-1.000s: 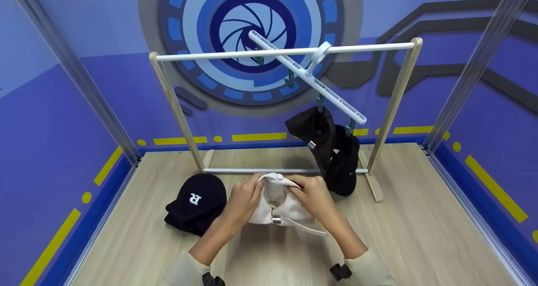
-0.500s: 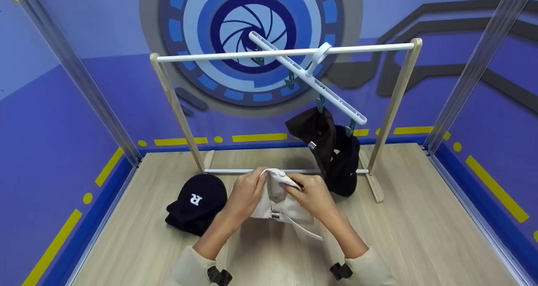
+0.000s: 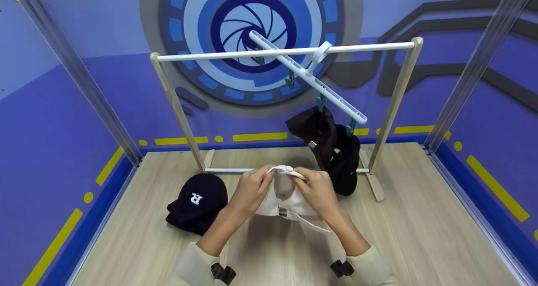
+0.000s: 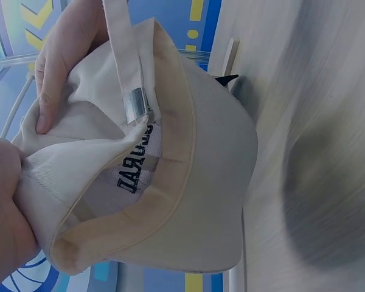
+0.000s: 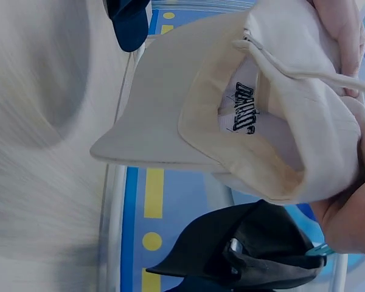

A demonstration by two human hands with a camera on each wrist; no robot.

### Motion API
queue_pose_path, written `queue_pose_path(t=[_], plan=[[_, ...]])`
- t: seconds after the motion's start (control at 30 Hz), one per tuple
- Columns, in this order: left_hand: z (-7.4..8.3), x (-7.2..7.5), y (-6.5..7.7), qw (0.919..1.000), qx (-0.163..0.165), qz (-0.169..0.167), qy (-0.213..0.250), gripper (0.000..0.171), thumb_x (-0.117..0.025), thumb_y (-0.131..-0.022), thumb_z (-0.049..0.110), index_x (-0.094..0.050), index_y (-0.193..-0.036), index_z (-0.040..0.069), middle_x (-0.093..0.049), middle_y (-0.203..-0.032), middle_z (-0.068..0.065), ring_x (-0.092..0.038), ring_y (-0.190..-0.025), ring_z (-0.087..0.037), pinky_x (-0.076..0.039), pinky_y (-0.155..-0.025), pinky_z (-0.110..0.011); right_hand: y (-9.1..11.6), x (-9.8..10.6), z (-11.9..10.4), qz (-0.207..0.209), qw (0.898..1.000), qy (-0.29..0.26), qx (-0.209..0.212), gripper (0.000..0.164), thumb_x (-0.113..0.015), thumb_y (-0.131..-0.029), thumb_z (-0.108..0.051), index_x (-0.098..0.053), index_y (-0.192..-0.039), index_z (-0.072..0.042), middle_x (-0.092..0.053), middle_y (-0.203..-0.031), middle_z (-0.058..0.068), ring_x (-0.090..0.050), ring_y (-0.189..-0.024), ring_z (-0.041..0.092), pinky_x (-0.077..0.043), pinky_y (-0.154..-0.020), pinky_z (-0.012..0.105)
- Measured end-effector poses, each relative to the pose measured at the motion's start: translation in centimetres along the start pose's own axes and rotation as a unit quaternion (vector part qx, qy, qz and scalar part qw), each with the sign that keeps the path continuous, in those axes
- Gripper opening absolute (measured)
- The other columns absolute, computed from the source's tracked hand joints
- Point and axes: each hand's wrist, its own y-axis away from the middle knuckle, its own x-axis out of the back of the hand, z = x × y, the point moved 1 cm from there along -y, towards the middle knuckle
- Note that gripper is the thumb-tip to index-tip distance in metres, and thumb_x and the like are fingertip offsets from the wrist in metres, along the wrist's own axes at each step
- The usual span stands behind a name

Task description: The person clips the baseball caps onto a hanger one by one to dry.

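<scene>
A cream baseball cap (image 3: 300,204) hangs between my two hands above the table, its crown up and its brim downward. My left hand (image 3: 251,189) pinches the top of the crown on one side, thumb against the cloth. On the other side my right hand (image 3: 317,189) pinches the crown near its white top button. A loose back strap with a metal buckle (image 4: 135,105) dangles from the cap. Dark lettering shows inside it in both wrist views. The brim (image 5: 164,103) spreads close over the tabletop in the right wrist view.
A white-barred wooden rack (image 3: 235,56) stands behind. On its bar hangs a white hanger (image 3: 309,78) with green clips, holding a dark brown cap (image 3: 313,128) and a black cap (image 3: 344,168). Left on the table (image 3: 126,235) lie navy caps (image 3: 199,198), the top one marked R.
Both hands have moved slightly right and away from me with the cream cap. The right fingers have shifted on the crown beside the button. The hanging caps stay put.
</scene>
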Motion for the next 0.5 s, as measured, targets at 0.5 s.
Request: queue_pose_path(t=[0.5], plan=[[0.4,-0.8,-1.3,0.9999,-0.008,0.007,-0.003,0.025,-0.064,-0.091,0.03,-0.07,-0.103,0.01,-0.071,-0.095,0.0,-0.066,-0.089,-0.01,-0.054,-0.075,-0.028,-0.4,0.8,0.3,0.01,1.0,-0.006,-0.007,0.005,-0.073,-0.082,-0.013,-0.075,-0.085,-0.017,-0.058,-0.063,-0.012,-0.043,-0.054,0.004,-0.038,-0.049,0.022]])
